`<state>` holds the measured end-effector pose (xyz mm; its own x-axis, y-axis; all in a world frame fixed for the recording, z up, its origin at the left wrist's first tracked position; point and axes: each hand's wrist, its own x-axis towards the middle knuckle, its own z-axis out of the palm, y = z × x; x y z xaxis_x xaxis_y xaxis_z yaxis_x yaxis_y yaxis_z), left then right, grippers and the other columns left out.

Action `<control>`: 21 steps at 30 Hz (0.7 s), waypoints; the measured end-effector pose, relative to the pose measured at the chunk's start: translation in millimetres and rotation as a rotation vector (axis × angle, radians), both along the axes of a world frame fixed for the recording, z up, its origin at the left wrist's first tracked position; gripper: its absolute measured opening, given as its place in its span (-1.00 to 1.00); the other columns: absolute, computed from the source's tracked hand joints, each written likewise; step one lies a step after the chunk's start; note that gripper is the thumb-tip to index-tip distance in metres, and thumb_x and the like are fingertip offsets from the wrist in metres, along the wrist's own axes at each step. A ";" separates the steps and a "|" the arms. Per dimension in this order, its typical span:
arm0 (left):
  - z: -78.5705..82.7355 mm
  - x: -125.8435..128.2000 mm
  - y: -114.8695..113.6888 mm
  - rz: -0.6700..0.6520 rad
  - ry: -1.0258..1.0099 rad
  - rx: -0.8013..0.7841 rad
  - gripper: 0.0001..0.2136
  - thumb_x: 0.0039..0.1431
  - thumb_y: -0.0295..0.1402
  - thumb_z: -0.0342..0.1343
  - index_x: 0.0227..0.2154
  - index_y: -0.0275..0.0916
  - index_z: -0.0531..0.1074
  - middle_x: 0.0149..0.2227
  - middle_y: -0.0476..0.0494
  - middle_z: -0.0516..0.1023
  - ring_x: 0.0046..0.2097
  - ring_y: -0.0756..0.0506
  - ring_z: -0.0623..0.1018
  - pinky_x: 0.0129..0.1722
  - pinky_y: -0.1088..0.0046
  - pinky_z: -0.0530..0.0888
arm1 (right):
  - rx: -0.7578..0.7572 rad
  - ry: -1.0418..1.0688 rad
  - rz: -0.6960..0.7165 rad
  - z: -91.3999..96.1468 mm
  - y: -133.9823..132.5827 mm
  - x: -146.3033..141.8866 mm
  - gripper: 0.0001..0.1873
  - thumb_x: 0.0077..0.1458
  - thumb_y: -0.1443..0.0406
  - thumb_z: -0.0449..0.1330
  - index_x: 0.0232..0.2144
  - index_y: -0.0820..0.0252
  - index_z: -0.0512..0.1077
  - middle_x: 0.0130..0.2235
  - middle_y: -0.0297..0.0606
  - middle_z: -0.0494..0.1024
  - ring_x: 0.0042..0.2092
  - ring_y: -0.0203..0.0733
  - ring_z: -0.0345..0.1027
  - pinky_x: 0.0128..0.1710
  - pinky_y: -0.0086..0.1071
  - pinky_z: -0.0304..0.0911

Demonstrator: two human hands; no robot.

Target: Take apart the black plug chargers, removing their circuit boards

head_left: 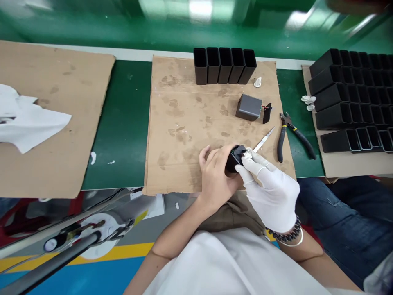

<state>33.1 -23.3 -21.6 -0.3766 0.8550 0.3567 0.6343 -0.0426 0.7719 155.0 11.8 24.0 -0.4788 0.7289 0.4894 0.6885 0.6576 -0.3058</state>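
My bare left hand is wrapped round a small black box-shaped casing at the near edge of a stained cardboard sheet. My right hand, in a white glove, pinches the casing's end with its fingertips. A thin metal blade lies on the cardboard just beyond the gloved fingers. Further back rest a grey block with red wires and a black end cap.
A row of black rectangular sleeves stands at the cardboard's far edge. Black-handled pliers lie on the green belt at right. Stacked black sleeves fill the right side. A white cloth lies on the left cardboard. Another person's jeans show at right.
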 end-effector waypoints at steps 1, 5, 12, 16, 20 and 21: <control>0.1 -0.3 0.0 0.000 -0.003 -0.006 -0.61 0.13 -0.44 0.13 0.05 -0.16 0.41 0.00 -0.12 0.68 -0.02 -0.13 0.64 0.29 0.22 0.18 | 0.007 0.023 -0.004 -3.2 -0.8 -1.6 -0.74 0.21 0.32 0.31 -0.04 0.08 0.59 0.01 -0.14 0.67 -0.14 -0.02 0.67 -0.21 -0.30 0.60; -0.1 -0.3 0.2 0.010 0.010 -0.016 -0.63 0.15 -0.42 0.12 0.05 -0.15 0.41 -0.02 -0.12 0.69 -0.03 -0.14 0.65 0.30 0.20 0.17 | -0.046 0.167 0.030 -11.5 0.4 -3.7 -0.66 0.20 0.38 0.32 0.04 0.11 0.56 0.04 -0.13 0.66 -0.02 -0.07 0.63 -0.05 -0.36 0.57; -0.8 -0.7 -0.6 0.015 0.058 -0.019 -0.58 0.12 -0.37 0.20 0.07 -0.15 0.39 -0.01 -0.15 0.69 -0.03 -0.17 0.65 0.30 0.16 0.18 | -0.174 0.263 0.129 -15.1 8.3 -1.6 -0.64 0.14 0.34 0.38 0.01 0.10 0.56 -0.02 -0.23 0.69 -0.01 -0.07 0.63 0.03 -0.29 0.58; 2.6 -8.4 -1.3 -0.027 -0.012 -0.108 -0.58 0.07 -0.42 0.21 0.03 -0.16 0.41 -0.01 -0.12 0.68 0.01 -0.16 0.64 0.31 0.15 0.19 | -0.202 0.195 0.182 -18.8 11.8 -3.4 -0.61 0.19 0.34 0.31 0.08 0.05 0.55 0.02 -0.25 0.68 0.03 -0.10 0.61 0.06 -0.31 0.56; 7.5 -23.7 -4.0 -0.138 -0.039 -0.192 -0.58 0.07 -0.46 0.19 0.04 -0.15 0.42 0.03 -0.10 0.66 0.07 -0.16 0.62 0.34 0.13 0.21 | -0.168 0.070 0.257 -10.7 17.4 -3.4 -0.67 0.24 0.33 0.24 0.05 0.09 0.56 -0.01 -0.23 0.69 -0.02 -0.12 0.63 -0.06 -0.35 0.58; 8.4 -28.9 -5.4 -0.171 -0.032 -0.200 -0.57 0.09 -0.45 0.20 0.06 -0.15 0.41 0.06 -0.12 0.65 0.10 -0.17 0.60 0.33 0.13 0.24 | -0.129 0.044 0.269 -6.5 18.4 -2.8 -0.70 0.25 0.33 0.23 0.02 0.11 0.57 -0.03 -0.22 0.70 -0.06 -0.12 0.65 -0.10 -0.37 0.59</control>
<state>4.2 -28.7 -13.3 -0.2284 0.9596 0.1641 0.6064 0.0083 0.7951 152.3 30.2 17.5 -0.6438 0.6359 0.4257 0.4787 0.7687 -0.4242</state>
